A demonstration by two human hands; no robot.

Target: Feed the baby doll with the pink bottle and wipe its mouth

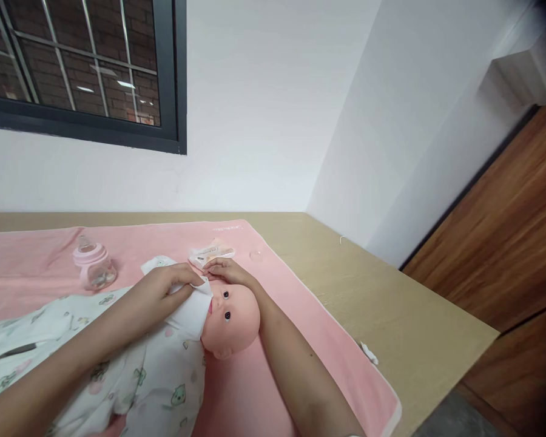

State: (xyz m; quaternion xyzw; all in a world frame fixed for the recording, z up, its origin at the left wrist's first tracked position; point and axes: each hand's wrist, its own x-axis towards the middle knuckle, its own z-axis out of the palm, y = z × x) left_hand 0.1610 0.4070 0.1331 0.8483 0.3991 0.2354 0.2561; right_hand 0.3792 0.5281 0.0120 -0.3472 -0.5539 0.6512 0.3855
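A baby doll lies on its back on a pink towel, dressed in a white printed romper. A white cloth rests under its chin. My left hand is closed, pinching the top edge of that cloth beside the doll's mouth. Reaching over the doll's head, my right hand has its fingers curled and fingertips on the same cloth edge, touching my left hand.
A pink baby bottle stands on the towel at the left. A small wipes packet lies just beyond my hands. The towel covers a tan table set against white walls, with its edge at the right.
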